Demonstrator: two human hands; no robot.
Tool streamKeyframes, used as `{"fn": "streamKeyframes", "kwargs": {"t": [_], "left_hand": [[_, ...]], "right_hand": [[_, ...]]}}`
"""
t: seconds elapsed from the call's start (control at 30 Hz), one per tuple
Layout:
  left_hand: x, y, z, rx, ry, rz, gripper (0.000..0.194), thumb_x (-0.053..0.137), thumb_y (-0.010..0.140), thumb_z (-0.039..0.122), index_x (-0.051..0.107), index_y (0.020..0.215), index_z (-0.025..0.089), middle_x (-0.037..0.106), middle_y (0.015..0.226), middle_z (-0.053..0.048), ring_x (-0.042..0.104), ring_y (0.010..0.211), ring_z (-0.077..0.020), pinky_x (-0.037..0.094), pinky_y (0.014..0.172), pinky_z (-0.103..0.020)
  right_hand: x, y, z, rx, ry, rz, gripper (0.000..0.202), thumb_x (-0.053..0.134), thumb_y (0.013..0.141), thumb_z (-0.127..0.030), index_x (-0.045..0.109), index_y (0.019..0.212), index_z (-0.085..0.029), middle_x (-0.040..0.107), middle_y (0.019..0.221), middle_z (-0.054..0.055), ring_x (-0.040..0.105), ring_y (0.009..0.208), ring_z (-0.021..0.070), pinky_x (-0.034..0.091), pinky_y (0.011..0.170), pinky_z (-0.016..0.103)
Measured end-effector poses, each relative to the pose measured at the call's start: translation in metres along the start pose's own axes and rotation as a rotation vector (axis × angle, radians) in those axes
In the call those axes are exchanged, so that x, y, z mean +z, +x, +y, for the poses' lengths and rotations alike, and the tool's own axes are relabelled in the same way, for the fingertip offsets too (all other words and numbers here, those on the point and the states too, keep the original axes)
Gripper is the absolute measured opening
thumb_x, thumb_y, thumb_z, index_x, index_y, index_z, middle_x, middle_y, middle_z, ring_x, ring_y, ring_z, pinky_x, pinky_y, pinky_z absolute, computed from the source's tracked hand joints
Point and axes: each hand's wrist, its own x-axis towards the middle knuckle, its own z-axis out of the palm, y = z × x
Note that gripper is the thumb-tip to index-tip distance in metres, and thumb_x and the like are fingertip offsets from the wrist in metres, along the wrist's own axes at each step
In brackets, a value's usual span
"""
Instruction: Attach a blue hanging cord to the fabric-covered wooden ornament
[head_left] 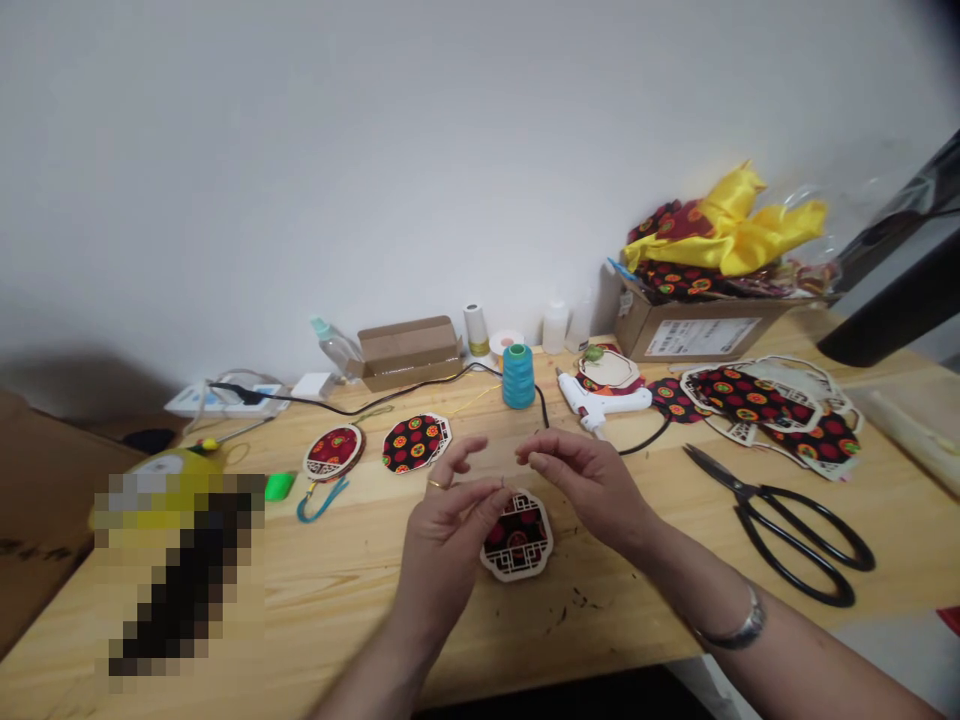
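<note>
We worked at a pale wooden table (352, 590) against a bare white wall (375, 150). Black scissors (787, 525) lay right, a teal thread spool (517, 375) and white glue gun (600, 403) behind. Our left hand (450, 525) and right hand (585, 480) hovered together just above a fabric-filled wooden ornament (517, 535) lying on the table, fingertips pinched; on what, we could not tell.

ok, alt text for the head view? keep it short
Two bare hands, left hand and right hand, pinch something too fine to make out just above a lattice-framed fabric ornament on a wooden table. Black scissors lie to the right; a teal thread spool and white glue gun sit behind.
</note>
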Motion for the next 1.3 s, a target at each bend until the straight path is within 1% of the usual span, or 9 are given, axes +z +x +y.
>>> {"fn": "streamKeyframes", "kwargs": {"t": [0.17,0.33,0.43,0.53,0.67,0.9,1.03,1.2,1.3], "left_hand": [[0.001,0.003,0.002,0.015,-0.089,0.062,0.009,0.064,0.074,0.026,0.073,0.076,0.025,0.04,0.138,-0.002,0.04,0.117,-0.0218,0.028,0.099,-0.034],[0.006,0.005,0.01,0.006,-0.269,0.077,0.009,0.065,0.074,0.024,0.073,0.074,0.02,0.04,0.136,-0.004,0.042,0.115,-0.0208,0.035,0.095,-0.03],[0.007,0.005,0.014,-0.047,-0.369,0.089,0.009,0.067,0.072,0.024,0.073,0.07,0.018,0.044,0.13,-0.005,0.045,0.111,-0.0203,0.041,0.086,-0.027],[0.005,0.005,0.014,-0.081,-0.472,0.13,0.007,0.069,0.07,0.022,0.072,0.067,0.017,0.048,0.125,-0.005,0.05,0.098,-0.016,0.043,0.079,-0.024],[-0.002,0.007,0.013,-0.099,-0.655,0.12,0.004,0.068,0.071,0.018,0.072,0.071,0.016,0.049,0.123,-0.004,0.049,0.075,-0.0075,0.044,0.067,-0.019],[-0.017,0.006,0.016,-0.149,-0.894,0.105,0.009,0.069,0.072,0.025,0.068,0.072,0.016,0.066,0.083,-0.004,0.043,0.053,-0.0049,0.038,0.047,-0.016],[-0.028,0.003,0.018,-0.131,-0.944,0.139,0.012,0.07,0.071,0.025,0.063,0.066,0.016,0.055,0.058,0.003,0.045,0.052,-0.0065,0.04,0.048,-0.016],[-0.044,-0.003,0.021,-0.099,-0.943,0.166,0.021,0.069,0.072,0.023,0.056,0.057,0.016,0.049,0.054,0.004,0.044,0.051,-0.0072,0.042,0.049,-0.017],[-0.052,-0.008,0.026,-0.103,-0.947,0.187,0.025,0.07,0.07,0.024,0.053,0.053,0.017,0.046,0.051,0.005,0.041,0.048,-0.0078,0.041,0.046,-0.018]], "right_hand": [[0.004,-0.003,-0.015,0.037,0.241,-0.207,0.026,0.052,0.085,-0.026,0.063,0.107,-0.022,0.065,0.109,0.005,0.058,0.104,0.0169,0.042,0.094,0.037],[0.011,-0.003,-0.027,0.038,0.355,-0.328,0.029,0.05,0.086,-0.024,0.06,0.113,-0.024,0.061,0.117,0.003,0.052,0.111,0.016,0.037,0.099,0.036],[0.015,-0.003,-0.028,0.063,0.349,-0.383,0.029,0.049,0.086,-0.027,0.061,0.113,-0.023,0.067,0.093,0.003,0.06,0.086,0.014,0.047,0.08,0.03],[0.017,-0.002,-0.025,0.138,0.284,-0.368,0.028,0.051,0.085,-0.03,0.064,0.107,-0.02,0.062,0.069,0.0,0.052,0.058,0.0089,0.043,0.055,0.021],[0.018,0.001,-0.021,0.16,0.164,-0.274,0.019,0.059,0.078,-0.032,0.07,0.079,-0.016,0.056,0.06,-0.002,0.046,0.054,0.0084,0.036,0.049,0.02],[0.017,0.014,-0.017,-0.008,-0.122,-0.249,0.016,0.057,0.078,-0.024,0.067,0.071,-0.014,0.053,0.054,-0.003,0.047,0.053,0.0086,0.039,0.051,0.02],[0.008,0.027,-0.015,-0.104,-0.236,-0.256,0.012,0.059,0.077,-0.019,0.066,0.07,-0.015,0.059,0.059,-0.001,0.052,0.058,0.0098,0.042,0.055,0.021],[-0.01,0.052,-0.019,-0.28,-0.407,-0.29,0.012,0.057,0.079,-0.017,0.065,0.071,-0.016,0.06,0.062,-0.001,0.053,0.059,0.0106,0.042,0.058,0.022],[-0.018,0.069,-0.024,-0.409,-0.527,-0.273,0.012,0.057,0.079,-0.016,0.065,0.07,-0.018,0.06,0.068,0.001,0.052,0.072,0.0143,0.041,0.07,0.027]]}}
